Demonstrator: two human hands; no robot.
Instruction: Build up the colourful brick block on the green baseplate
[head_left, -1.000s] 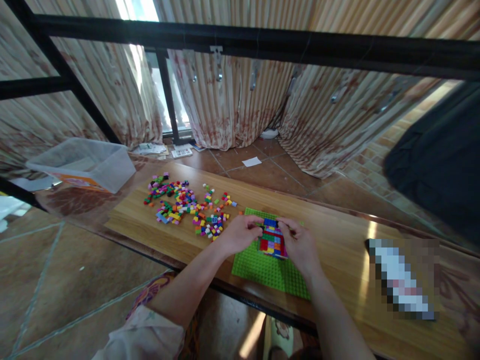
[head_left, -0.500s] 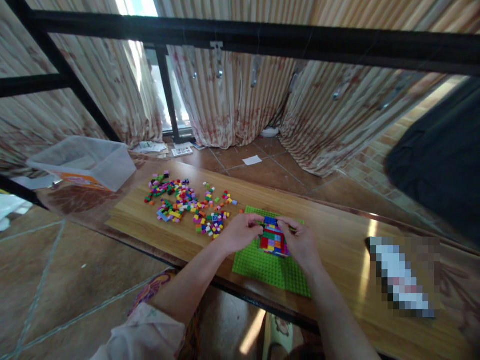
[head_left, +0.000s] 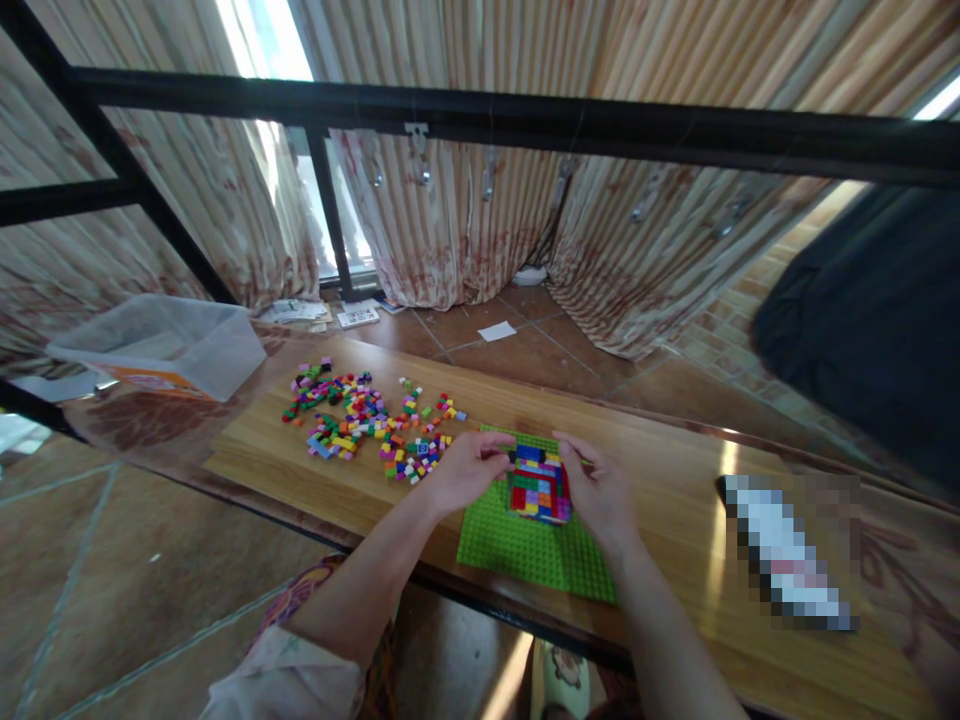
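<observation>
A square model of colourful toy bricks, with blue bricks along its far side, stands on a green studded baseplate. My left hand is at the model's left far corner, fingers stretched forward and thumb apart from them. On the other side, my right hand is close beside the model's right edge, with index finger and thumb apart. No brick shows clearly in either hand. Whether the fingertips touch the model, I cannot tell.
Loose toy bricks in many colours lie scattered on the wooden table, left of the baseplate. A clear plastic bin is at the far left. A blurred-out flat object lies at the right. A black metal bar crosses behind the table.
My fingers have moved from the blue bricks at the model's far side and spread apart. The right hand is slightly farther out to the right of the model. The camera view has shifted a little.
</observation>
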